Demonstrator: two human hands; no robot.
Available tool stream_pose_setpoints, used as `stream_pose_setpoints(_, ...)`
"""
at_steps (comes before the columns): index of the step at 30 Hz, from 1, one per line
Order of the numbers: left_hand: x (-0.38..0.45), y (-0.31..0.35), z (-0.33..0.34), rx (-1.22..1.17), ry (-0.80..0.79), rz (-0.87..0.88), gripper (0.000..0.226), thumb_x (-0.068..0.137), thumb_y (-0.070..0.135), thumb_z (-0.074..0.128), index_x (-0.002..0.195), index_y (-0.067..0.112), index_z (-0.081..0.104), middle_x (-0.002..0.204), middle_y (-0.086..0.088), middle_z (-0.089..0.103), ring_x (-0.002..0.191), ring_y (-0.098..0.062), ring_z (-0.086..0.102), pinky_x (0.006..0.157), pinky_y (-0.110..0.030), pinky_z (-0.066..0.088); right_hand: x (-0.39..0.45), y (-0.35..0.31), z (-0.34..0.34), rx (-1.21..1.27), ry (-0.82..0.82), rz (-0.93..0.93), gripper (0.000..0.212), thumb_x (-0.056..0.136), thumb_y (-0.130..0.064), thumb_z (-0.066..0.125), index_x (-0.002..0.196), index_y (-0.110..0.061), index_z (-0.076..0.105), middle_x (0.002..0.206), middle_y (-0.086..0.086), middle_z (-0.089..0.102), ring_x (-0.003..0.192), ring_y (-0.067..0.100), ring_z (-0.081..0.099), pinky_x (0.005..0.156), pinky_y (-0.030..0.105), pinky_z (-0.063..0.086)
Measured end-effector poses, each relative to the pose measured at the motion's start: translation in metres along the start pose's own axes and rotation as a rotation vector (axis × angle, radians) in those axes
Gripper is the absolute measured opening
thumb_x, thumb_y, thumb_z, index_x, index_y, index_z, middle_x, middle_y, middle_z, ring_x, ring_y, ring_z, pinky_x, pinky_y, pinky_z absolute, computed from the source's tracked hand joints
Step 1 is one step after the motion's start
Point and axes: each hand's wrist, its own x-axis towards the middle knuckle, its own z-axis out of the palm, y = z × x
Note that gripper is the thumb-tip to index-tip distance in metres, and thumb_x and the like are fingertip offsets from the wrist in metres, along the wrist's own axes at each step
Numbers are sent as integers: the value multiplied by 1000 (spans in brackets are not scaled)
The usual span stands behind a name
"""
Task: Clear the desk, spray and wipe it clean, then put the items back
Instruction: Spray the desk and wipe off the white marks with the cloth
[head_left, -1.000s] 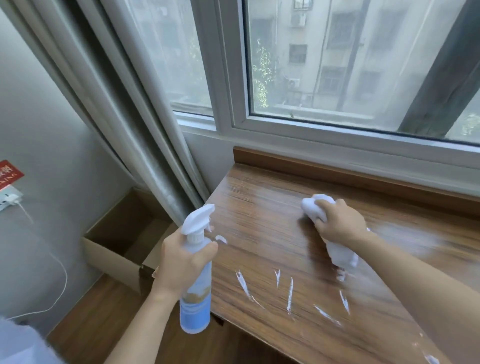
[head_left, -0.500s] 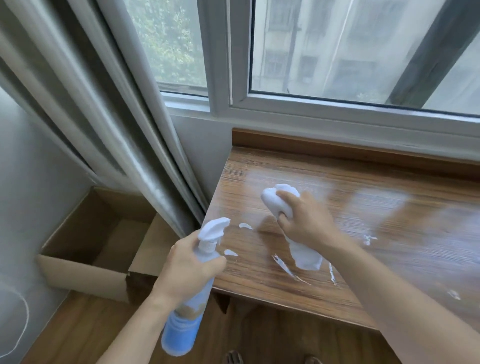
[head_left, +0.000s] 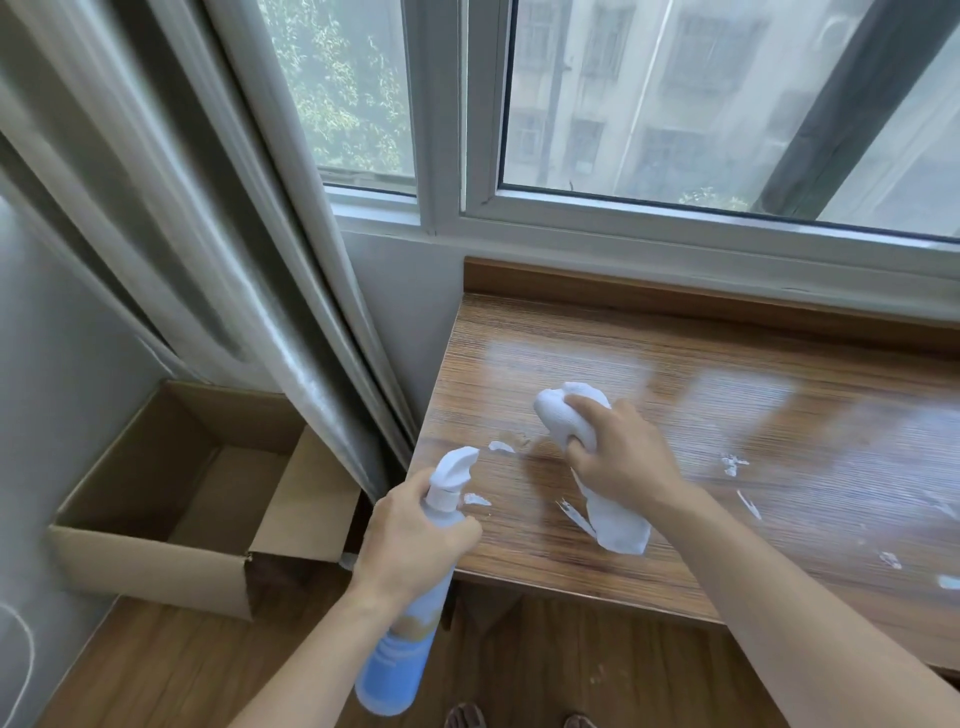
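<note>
The cloth (head_left: 569, 423) is gripped by the right hand (head_left: 621, 460) and pressed on the desk (head_left: 779, 415) for wiping; the spray bottle (head_left: 415, 597) is grasped by the left hand (head_left: 410, 543) off the desk's left edge, kept ready.

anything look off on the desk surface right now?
White foam streaks are scattered across the desk, near its left edge and further right, not yet wiped. That fits a mid-clean state: the right hand presses a white cloth on the wood and the left hand grips the spray bottle. Nothing looks damaged.
</note>
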Motion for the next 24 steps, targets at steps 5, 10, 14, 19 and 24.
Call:
stream_pose_setpoints(5,-6,-1,-7,-10,8,32,33,74,15,74,81,45,64,70,15,65,64,-5,56,63,-24,47,3,-3,0,-29,-21,-7,44,96,-48,51,139,-46,46,104,2,46,84,29,56,71,38,51)
stream_pose_setpoints(10,-8,-1,-2,10,33,17,35,73,17,74,80,49,64,75,10,68,69,-11,60,63,-27,50,11,-4,-1,-32,-35,-60,42,95,-44,52,137,-42,49,102,3,48,82,27,56,69,36,50)
stream_pose_setpoints(14,-10,0,-8,-49,52,20,24,75,12,76,89,30,71,72,12,67,66,-6,60,65,-30,51,24,-3,-2,-72,-54,-107,45,95,-45,52,140,-44,45,106,4,49,82,28,55,70,37,50)
stream_pose_setpoints(19,-15,-4,-27,-10,32,43,26,69,22,75,95,25,71,79,1,70,74,-17,65,69,-40,56,25,-8,8,-89,-74,-157,46,95,-46,53,140,-43,47,107,6,48,85,27,51,70,35,41)
stream_pose_setpoints(24,-31,-19,-19,98,5,-24,19,73,16,78,83,26,66,77,9,68,69,-6,58,64,-23,47,21,-8,23,-69,-101,-168,48,94,-46,53,141,-45,44,110,5,46,88,31,55,71,37,46)
